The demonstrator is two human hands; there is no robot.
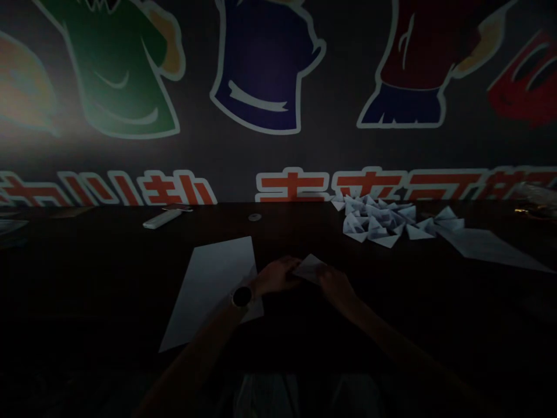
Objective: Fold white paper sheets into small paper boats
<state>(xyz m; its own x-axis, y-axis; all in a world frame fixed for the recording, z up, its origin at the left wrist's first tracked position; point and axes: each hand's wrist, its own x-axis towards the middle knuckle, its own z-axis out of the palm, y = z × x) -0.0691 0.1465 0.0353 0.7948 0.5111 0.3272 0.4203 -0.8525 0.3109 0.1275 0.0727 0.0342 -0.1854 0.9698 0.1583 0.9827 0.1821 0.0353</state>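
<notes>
A small folded piece of white paper (310, 266) lies between my two hands over the dark table. My left hand (277, 275), with a round watch (241, 296) on its wrist, has its closed fingers on the paper's left edge. On the right edge, my right hand (336, 287) grips the same paper between thumb and fingers. Poor light hides the fingertips' detail. Under my left forearm lies a stack or sheet of plain white paper (213, 278).
At the back right is a pile of folded white paper pieces (378, 219), with a flat white sheet (489, 247) beside it. A white oblong object (162, 219) and a small round disc (255, 217) lie near the wall (235, 154), which bears cartoon figures and large lettering.
</notes>
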